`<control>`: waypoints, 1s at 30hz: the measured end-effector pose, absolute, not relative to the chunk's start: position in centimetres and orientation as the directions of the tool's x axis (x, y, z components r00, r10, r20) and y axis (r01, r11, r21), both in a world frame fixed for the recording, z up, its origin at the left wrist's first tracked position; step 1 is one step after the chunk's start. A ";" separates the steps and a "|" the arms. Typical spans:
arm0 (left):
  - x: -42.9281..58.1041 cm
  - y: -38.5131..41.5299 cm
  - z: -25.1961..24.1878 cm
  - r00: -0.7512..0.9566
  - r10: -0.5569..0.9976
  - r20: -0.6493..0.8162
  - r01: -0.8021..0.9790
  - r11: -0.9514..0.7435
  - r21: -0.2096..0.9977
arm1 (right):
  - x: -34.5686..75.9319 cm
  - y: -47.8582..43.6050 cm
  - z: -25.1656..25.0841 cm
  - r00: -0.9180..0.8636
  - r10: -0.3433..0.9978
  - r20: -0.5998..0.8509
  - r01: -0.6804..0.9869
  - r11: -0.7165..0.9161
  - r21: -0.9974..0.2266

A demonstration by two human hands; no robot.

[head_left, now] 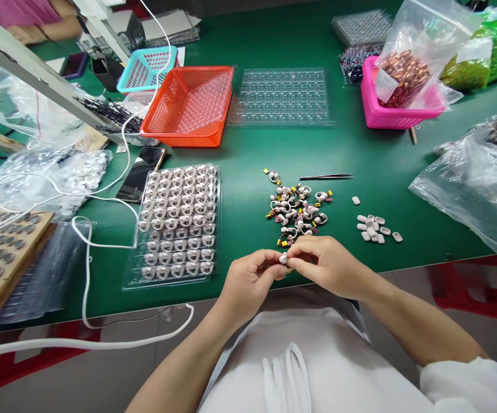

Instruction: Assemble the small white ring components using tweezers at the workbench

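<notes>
At the table's front edge my left hand and my right hand meet, and both pinch one small white earbud part between their fingertips. Just beyond my hands lies a pile of several similar white parts with yellow and red bits. A small group of white caps lies to the right of the pile. To the left, a clear blister tray holds several rows of white parts.
Black tweezers lie behind the pile. An empty clear tray, an orange basket, a teal basket and a pink basket of copper parts stand at the back. Plastic bags lie right; white cable, phone left. Another person sits far left.
</notes>
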State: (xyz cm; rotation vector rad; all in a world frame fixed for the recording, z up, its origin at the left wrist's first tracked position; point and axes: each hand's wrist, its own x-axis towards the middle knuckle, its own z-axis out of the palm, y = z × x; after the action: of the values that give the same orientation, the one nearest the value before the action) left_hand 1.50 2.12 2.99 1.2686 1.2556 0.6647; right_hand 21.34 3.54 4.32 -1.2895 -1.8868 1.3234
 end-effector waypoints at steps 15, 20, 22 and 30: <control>1.1 3.1 3.1 0.367 0.734 -0.571 -0.306 0.675 0.671 | 21.5 1.8 2.4 -0.548 0.729 0.411 0.447 0.670 -0.592; 0.8 3.6 3.1 0.506 0.618 -0.602 -0.281 0.778 0.562 | 22.1 2.6 3.2 -0.731 0.565 0.382 0.435 0.818 -0.377; 0.7 3.7 3.3 0.521 0.602 -0.605 -0.260 0.787 0.559 | 22.3 3.0 3.3 -0.764 0.530 0.367 0.407 0.838 -0.364; 1.4 2.7 4.3 0.362 0.772 -0.523 -0.311 0.629 0.713 | 21.8 1.4 2.9 -0.377 0.860 0.344 0.223 0.445 -0.868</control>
State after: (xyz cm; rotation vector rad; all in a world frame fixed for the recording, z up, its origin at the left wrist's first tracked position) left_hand 1.42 2.75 4.29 0.5558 0.9648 0.7451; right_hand 21.76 1.37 2.92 -0.9184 -1.8500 0.9484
